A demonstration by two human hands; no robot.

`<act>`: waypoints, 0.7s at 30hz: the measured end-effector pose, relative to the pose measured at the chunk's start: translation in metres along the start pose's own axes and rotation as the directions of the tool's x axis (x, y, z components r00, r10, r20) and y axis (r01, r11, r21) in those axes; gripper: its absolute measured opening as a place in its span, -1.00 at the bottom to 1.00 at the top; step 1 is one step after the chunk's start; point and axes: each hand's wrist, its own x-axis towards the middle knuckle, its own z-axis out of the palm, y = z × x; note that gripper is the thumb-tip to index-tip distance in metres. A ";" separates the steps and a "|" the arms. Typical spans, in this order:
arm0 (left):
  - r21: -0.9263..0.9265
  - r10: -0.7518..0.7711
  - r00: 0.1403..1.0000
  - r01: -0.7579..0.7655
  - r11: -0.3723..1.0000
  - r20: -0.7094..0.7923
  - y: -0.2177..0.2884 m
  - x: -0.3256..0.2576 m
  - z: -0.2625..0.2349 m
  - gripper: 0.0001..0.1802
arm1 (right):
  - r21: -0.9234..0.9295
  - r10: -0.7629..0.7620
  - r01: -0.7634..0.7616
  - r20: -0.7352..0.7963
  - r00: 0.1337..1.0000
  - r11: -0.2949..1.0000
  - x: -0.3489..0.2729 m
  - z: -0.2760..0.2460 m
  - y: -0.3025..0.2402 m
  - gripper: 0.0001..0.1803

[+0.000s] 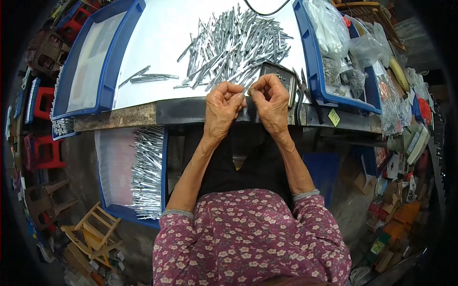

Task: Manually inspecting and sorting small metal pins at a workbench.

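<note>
My left hand [223, 107] and my right hand [271, 102] meet just above the table's front edge, thumbs and fingers pinched and almost touching. Whatever they pinch is too small to make out. Beyond them a big heap of thin silvery metal strips [234, 45] is spread over the white tabletop [152, 43]. To the left lie a few separate metal pieces [153, 77]. Partly hidden behind my right hand is a small dark tray [279, 71] of tiny parts. Pliers with dark handles [305, 93] rest just right of it.
A blue tray [106, 71] with a pale lining stands at the left. Another blue tray [312, 62], at the right, holds plastic bags and small metal parts. Below the table, a blue bin [164, 176] is partly filled with metal strips. Stools and a wooden frame [90, 233] stand lower left.
</note>
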 end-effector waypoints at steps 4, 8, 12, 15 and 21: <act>-0.032 -0.006 1.000 0.006 0.999 0.004 0.000 0.001 -0.002 -0.90 | -0.055 -0.019 0.018 -0.024 1.000 0.998 0.001 0.002 0.001 -0.89; -0.163 -0.056 0.997 0.065 0.984 0.057 0.002 0.001 -0.006 -0.91 | 0.043 0.050 -0.051 0.028 0.998 0.998 0.002 -0.001 0.001 -0.89; 0.052 0.030 1.000 -0.030 0.998 -0.007 -0.003 0.001 0.001 -0.88 | 0.015 0.026 -0.027 0.033 0.999 1.000 0.002 -0.003 0.001 -0.89; 0.110 0.052 0.999 -0.051 0.993 -0.012 -0.003 0.000 0.002 -0.86 | 0.006 0.037 -0.038 0.026 0.999 0.999 0.001 -0.003 0.001 -0.90; 0.045 -0.005 1.000 0.006 0.999 -0.010 0.000 -0.001 -0.002 -0.95 | 0.034 0.009 -0.011 0.043 0.999 0.999 0.002 -0.003 0.004 -0.90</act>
